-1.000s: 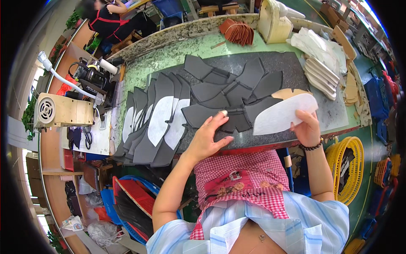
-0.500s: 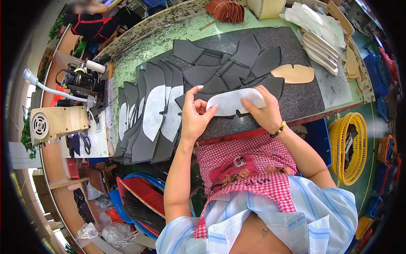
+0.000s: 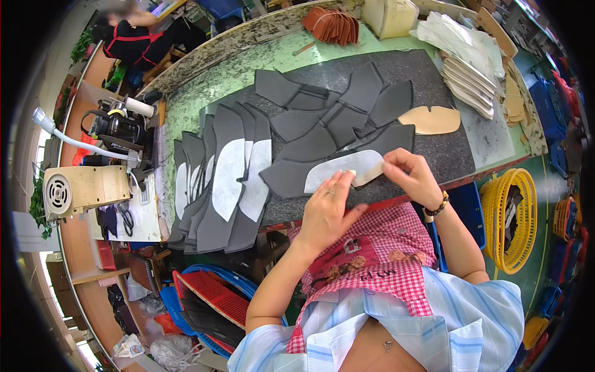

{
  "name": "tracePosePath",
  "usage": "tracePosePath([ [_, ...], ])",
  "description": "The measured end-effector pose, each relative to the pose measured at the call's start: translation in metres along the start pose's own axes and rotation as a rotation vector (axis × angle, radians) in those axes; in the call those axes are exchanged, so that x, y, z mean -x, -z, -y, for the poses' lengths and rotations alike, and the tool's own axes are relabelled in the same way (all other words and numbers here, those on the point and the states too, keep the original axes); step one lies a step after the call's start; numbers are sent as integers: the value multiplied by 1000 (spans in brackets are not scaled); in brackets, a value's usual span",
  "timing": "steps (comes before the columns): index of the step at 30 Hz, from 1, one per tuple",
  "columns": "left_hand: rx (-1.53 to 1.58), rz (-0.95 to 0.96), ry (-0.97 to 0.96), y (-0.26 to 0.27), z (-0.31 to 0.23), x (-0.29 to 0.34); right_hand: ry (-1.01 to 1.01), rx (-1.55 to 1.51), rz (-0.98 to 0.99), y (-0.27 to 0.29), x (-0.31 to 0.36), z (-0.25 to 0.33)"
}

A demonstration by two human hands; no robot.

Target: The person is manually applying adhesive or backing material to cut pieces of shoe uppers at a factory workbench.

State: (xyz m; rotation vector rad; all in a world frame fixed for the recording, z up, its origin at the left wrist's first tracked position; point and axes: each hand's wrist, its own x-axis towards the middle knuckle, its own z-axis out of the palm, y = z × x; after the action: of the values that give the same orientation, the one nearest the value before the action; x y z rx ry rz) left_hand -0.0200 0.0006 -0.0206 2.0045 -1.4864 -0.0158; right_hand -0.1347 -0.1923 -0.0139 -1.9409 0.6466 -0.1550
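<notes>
A white curved piece with a notch in its lower edge lies on a dark grey padded panel at the table's near edge. My left hand is laid on the white piece, fingers stretched out over its lower edge and thumb apart. At the right end, my right hand pinches the piece's edge between thumb and fingers. A pale beige area shows there beside the fingertips; whether it is a separate layer I cannot tell. More dark grey panels lie overlapped beyond my hands.
To the left, grey panels bearing white pieces lie fanned out. A tan template lies on the right, near stacked white sheets. Reddish-brown pieces sit at the back. A yellow basket stands right of the table; another person sits far left.
The white piece went from being held up in both hands to lying on the grey panel. My left hand moved over it, and my right hand shifted down and right to its end.
</notes>
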Motion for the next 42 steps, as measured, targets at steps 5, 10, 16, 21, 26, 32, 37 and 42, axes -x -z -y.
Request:
tracePosePath([
  [5,502,-167,298,-17,-3,-31,123,-552,49,-16,3,-8],
  [10,841,-209,336,-31,-4,-40,180,-547,-33,-21,-11,0],
  [16,922,-388,465,-40,-13,-47,260,-446,-178,-26,-11,7],
  [21,621,-427,369,-45,-12,-50,648,230,-560,-24,-12,25],
  [26,328,-388,216,-38,-21,-58,528,182,-373,-13,-13,22],
  [32,270,-363,186,-29,-22,-58,499,103,-217,-1,-25,29],
  [37,826,-159,366,-11,-9,-62,233,-249,81,10,-33,29],
  [42,936,38,387,-8,15,-65,394,73,-16,2,-32,30],
])
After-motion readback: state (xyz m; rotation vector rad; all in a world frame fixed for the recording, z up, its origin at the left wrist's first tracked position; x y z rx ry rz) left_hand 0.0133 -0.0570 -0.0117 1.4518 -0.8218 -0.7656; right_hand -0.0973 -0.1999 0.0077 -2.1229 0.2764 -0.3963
